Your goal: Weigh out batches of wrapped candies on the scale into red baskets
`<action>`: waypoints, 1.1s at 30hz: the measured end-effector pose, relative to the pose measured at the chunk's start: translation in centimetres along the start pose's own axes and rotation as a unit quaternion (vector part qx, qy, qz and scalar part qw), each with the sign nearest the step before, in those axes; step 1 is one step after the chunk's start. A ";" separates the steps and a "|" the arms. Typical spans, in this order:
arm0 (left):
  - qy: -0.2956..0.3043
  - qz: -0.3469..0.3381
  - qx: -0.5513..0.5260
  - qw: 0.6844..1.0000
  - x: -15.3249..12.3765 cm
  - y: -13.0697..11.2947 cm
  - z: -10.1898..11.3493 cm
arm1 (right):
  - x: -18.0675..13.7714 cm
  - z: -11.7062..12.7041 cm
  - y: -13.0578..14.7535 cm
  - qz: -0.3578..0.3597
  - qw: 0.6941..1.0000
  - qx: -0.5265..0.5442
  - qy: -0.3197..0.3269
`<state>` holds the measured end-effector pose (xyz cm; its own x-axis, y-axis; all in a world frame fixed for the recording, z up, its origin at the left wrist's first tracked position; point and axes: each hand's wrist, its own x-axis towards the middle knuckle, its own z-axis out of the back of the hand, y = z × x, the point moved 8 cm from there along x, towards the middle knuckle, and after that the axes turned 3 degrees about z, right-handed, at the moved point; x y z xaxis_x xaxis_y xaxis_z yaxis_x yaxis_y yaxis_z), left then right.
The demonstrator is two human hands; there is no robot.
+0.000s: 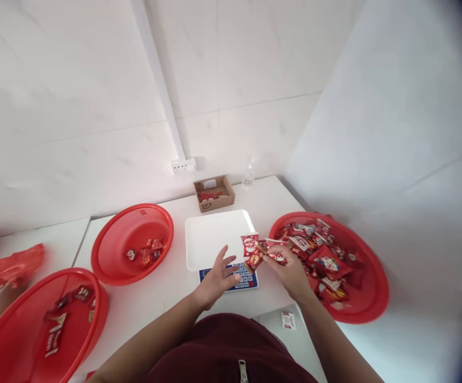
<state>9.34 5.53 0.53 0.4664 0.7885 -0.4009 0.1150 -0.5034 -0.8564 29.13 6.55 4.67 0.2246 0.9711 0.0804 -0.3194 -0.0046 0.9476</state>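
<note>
Several red candy packets are pinched in my right hand, above the right edge of the scale's keypad. My left hand is open, fingers spread, over the left part of the blue keypad and holding nothing. Behind both hands lies the scale's white tray, with no packets visible on it. Close by my right hand stands a red basket heaped with mixed wrapped candies.
A red basket with a few candies stands left of the scale; another is nearer. A cardboard box and a clear bottle are at the wall. At far left, another person's hand holds a red bag.
</note>
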 end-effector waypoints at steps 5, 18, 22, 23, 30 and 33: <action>-0.038 0.034 -0.124 0.991 0.1 -0.8 1.0 | -1.7 -8.4 1.9 -0.019 0.976 0.027 0.215; -0.201 0.063 -0.145 0.967 -4.7 1.3 8.8 | 2.5 -12.6 -3.7 -0.108 0.960 -0.016 0.258; -0.188 0.067 -0.148 0.969 -5.3 2.0 8.5 | 2.2 -12.3 -3.1 -0.085 0.966 -0.077 0.233; -0.184 0.065 -0.150 0.969 -5.2 2.2 8.2 | 1.1 -12.9 -2.8 -0.097 0.955 -0.050 0.276; -0.153 0.054 -0.055 0.985 -4.1 2.5 6.5 | -6.0 -16.2 -1.7 -0.220 0.863 0.162 0.424; -0.146 0.062 -0.018 0.987 -3.8 2.9 6.4 | -5.4 -15.8 -3.5 -0.247 0.884 0.139 0.371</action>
<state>2.33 3.33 -2.54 0.2060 0.7853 -0.5838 0.1072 -0.6112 -0.7842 14.50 5.10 -3.93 -0.4255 0.7598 -0.4917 -0.0898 0.5052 0.8583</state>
